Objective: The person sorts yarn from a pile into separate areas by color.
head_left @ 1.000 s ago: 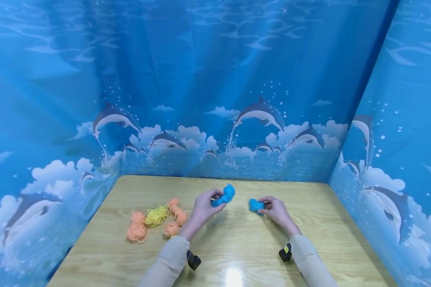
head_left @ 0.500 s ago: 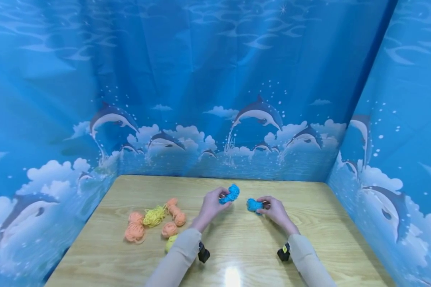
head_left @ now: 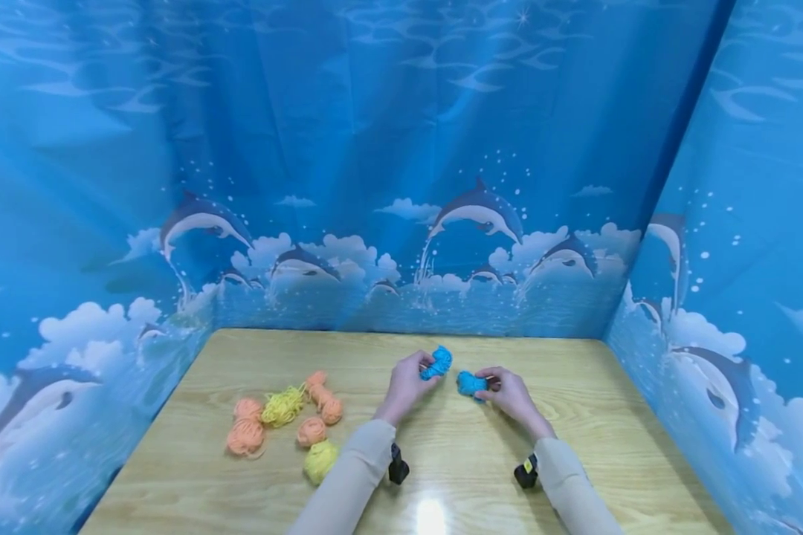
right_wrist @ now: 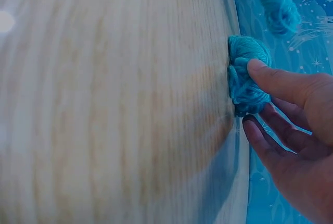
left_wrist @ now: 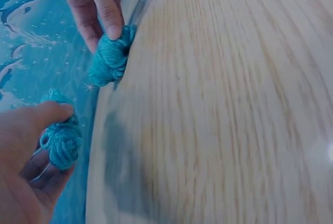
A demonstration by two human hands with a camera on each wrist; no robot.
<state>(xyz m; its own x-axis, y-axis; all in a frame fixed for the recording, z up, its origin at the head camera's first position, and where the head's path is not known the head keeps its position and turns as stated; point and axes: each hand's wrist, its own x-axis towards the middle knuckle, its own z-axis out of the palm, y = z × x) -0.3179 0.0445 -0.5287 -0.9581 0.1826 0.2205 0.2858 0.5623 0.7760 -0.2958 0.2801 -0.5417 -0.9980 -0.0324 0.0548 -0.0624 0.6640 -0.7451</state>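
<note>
My left hand (head_left: 407, 386) pinches a small blue yarn skein (head_left: 439, 362) between thumb and fingers, its far end tilted up. In the left wrist view, that skein (left_wrist: 64, 139) shows a loose loop beside the fingers. My right hand (head_left: 511, 397) grips a second blue yarn skein (head_left: 470, 383), slightly to the right of the first. The right wrist view shows the thumb lying across the middle of this skein (right_wrist: 248, 81), with the fingers beneath. A narrow gap separates the two skeins.
Left on the wooden table (head_left: 455, 453) lie several peach yarn skeins (head_left: 245, 435), a loose yellow yarn bundle (head_left: 283, 406) and a yellow yarn ball (head_left: 320, 461) near my left sleeve. A dolphin-print curtain (head_left: 375, 148) surrounds the table's back and sides.
My left hand has moved right with its blue skein, closer to the other one. The yellow ball has come into view from behind the left sleeve. My right hand has hardly moved.
</note>
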